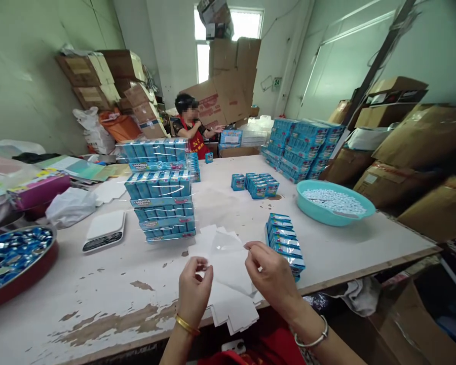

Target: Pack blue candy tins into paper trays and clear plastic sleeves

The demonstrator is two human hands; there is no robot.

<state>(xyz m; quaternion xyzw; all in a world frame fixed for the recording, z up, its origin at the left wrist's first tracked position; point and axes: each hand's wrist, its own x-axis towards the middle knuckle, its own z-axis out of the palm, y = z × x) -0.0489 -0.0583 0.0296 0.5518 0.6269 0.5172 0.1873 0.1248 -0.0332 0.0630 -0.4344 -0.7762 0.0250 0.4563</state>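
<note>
Between my hands, over a pile of white paper sheets [235,306], is a thin clear plastic film [228,243]; its outline is hard to make out. My left hand [195,290] is closed in a pinch at the film's left side. Opposite it, my right hand [269,271] pinches near the film's right edge, fingers curled. Just beyond my right hand stands a row of small blue boxes [283,230], partly covered by that hand. To the left of the paper rises a stack of film-wrapped blue box packs [161,203] with "Caramelo Macizo" lettering.
A turquoise basin [334,218] of white pieces stands right. Wrapped packs [302,147] are piled behind it; loose blue boxes [256,185] stand mid-table. Left are a white scale [105,228] and a red bowl [41,268] of blue wrapped pieces. A co-worker [192,126] is across the table.
</note>
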